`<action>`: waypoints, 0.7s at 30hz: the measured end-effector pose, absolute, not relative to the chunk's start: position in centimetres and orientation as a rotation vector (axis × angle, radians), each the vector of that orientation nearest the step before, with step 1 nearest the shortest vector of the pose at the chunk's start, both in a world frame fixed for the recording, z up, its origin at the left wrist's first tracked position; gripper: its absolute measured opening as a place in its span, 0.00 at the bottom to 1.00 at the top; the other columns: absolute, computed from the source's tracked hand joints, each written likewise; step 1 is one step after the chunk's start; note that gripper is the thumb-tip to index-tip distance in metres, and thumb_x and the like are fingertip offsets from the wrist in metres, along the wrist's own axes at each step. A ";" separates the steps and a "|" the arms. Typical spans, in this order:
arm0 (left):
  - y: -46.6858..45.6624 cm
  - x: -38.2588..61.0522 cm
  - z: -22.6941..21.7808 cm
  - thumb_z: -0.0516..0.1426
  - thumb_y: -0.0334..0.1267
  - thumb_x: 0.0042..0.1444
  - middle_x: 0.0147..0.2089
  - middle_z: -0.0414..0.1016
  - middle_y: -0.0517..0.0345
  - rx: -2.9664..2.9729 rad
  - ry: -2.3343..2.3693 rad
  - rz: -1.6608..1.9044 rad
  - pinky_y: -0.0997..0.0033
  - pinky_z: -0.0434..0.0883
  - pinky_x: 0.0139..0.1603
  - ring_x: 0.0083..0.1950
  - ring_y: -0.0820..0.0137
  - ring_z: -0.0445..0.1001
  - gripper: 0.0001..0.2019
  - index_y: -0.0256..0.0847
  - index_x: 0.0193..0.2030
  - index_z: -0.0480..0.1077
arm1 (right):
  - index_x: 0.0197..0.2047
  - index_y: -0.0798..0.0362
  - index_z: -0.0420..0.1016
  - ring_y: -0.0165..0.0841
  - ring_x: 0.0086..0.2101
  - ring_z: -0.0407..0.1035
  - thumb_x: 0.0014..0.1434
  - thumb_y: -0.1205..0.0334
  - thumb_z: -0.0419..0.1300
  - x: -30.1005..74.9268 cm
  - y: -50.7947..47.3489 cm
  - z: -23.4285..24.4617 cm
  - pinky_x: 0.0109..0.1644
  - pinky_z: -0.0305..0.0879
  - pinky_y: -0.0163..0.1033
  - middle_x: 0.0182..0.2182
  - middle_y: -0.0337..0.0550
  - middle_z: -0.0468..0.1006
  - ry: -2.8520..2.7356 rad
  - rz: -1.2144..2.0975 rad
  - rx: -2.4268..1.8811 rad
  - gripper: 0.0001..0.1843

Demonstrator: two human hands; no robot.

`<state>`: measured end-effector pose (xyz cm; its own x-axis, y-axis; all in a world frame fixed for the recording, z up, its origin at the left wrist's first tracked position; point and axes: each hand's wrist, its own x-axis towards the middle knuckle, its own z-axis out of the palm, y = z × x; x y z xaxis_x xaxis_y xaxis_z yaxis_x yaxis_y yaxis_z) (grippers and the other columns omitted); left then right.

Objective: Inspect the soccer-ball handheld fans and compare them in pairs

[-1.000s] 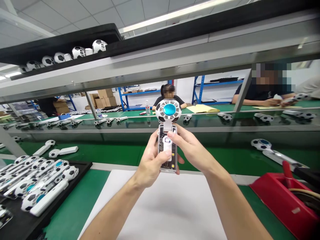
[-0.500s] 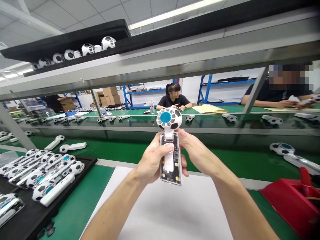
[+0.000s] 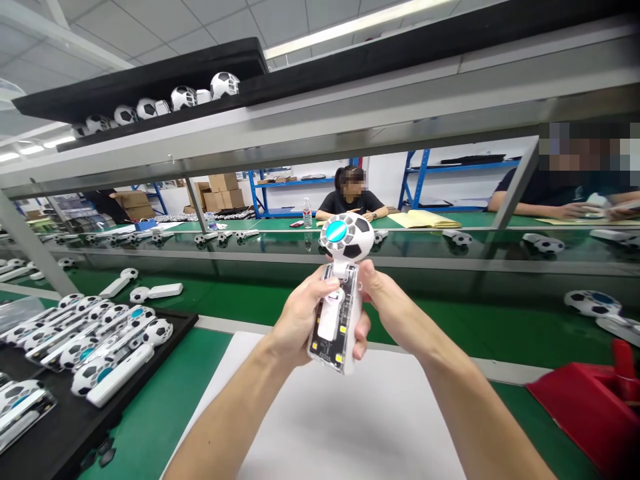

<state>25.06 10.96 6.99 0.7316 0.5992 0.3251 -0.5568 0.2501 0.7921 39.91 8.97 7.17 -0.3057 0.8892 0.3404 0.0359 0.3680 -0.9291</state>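
Both hands are on this little handheld fan (image 3: 334,319): round glossy plastic head done up like a black-and-white football with a shiny teal disc in the middle, on a flat see-through handle where you can see the dark circuit board, a few small yellow squares and a smooth white strip down the front. I'm holding it upright, tipped a bit to the right, above the far edge of the plain white matte mat (image 3: 330,427). My left hand (image 3: 300,320) is wrapped round the handle from the left, thumb pressed on the front near the neck. My right hand (image 3: 385,303) grips the handle's right edge up by the neck, fingers curled behind it where I can't see them. Left of the mat there's a shallow black tray (image 3: 55,433) packed with more of the same fans lying flat, white handles and football heads all jumbled. Right of the mat is a glossy red plastic box (image 3: 585,413), partly cut off. Beyond the mat runs a smooth green belt (image 3: 240,300) with a couple of loose fans on it.
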 end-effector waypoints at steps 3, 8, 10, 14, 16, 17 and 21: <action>11.3 24.8 6.9 0.53 0.47 0.62 0.27 0.74 0.55 1.065 0.006 0.681 0.71 0.70 0.21 0.21 0.66 0.74 0.12 0.40 0.43 0.64 | 0.51 0.50 0.73 0.35 0.35 0.75 0.67 0.34 0.44 40.0 8.9 7.3 0.42 0.74 0.37 0.33 0.42 0.80 -1.644 1.035 -0.850 0.32; 12.1 24.1 6.7 0.50 0.50 0.63 0.24 0.70 0.56 0.953 -0.033 0.508 0.75 0.64 0.19 0.20 0.70 0.71 0.20 0.33 0.42 0.71 | 0.32 0.52 0.71 0.35 0.39 0.72 0.66 0.35 0.49 40.6 9.1 7.6 0.48 0.69 0.37 0.34 0.42 0.77 -1.635 0.865 -0.929 0.29; 12.2 24.0 6.7 0.47 0.49 0.65 0.23 0.69 0.56 0.953 -0.054 0.521 0.75 0.62 0.18 0.19 0.71 0.69 0.21 0.33 0.43 0.72 | 0.30 0.53 0.71 0.36 0.39 0.72 0.66 0.37 0.52 40.8 9.1 7.9 0.48 0.68 0.37 0.33 0.42 0.78 -1.600 0.779 -0.959 0.28; 12.1 24.2 6.7 0.47 0.50 0.65 0.24 0.69 0.56 0.975 -0.032 0.524 0.75 0.63 0.18 0.19 0.71 0.68 0.21 0.34 0.43 0.71 | 0.50 0.52 0.77 0.37 0.43 0.75 0.62 0.42 0.62 40.7 8.9 8.5 0.48 0.71 0.38 0.43 0.44 0.80 -1.425 0.506 -0.944 0.23; 11.8 24.5 6.6 0.50 0.50 0.63 0.24 0.69 0.57 1.011 0.019 0.536 0.74 0.65 0.19 0.19 0.70 0.70 0.19 0.34 0.43 0.69 | 0.61 0.47 0.72 0.38 0.44 0.76 0.59 0.47 0.67 40.5 8.7 8.6 0.47 0.73 0.38 0.49 0.44 0.79 -1.384 0.390 -0.916 0.29; 11.6 24.8 6.5 0.52 0.49 0.62 0.25 0.70 0.57 1.043 0.053 0.581 0.74 0.67 0.19 0.19 0.70 0.71 0.16 0.35 0.43 0.67 | 0.64 0.45 0.69 0.38 0.43 0.77 0.58 0.49 0.68 40.5 8.5 8.6 0.45 0.74 0.38 0.51 0.44 0.78 -1.390 0.365 -0.904 0.32; 11.0 25.6 6.2 0.59 0.44 0.59 0.38 0.73 0.59 1.201 0.190 0.807 0.69 0.72 0.18 0.21 0.69 0.74 0.15 0.44 0.45 0.57 | 0.67 0.42 0.65 0.38 0.41 0.76 0.59 0.50 0.67 40.6 8.0 8.6 0.36 0.77 0.38 0.52 0.44 0.78 -1.446 0.400 -0.892 0.35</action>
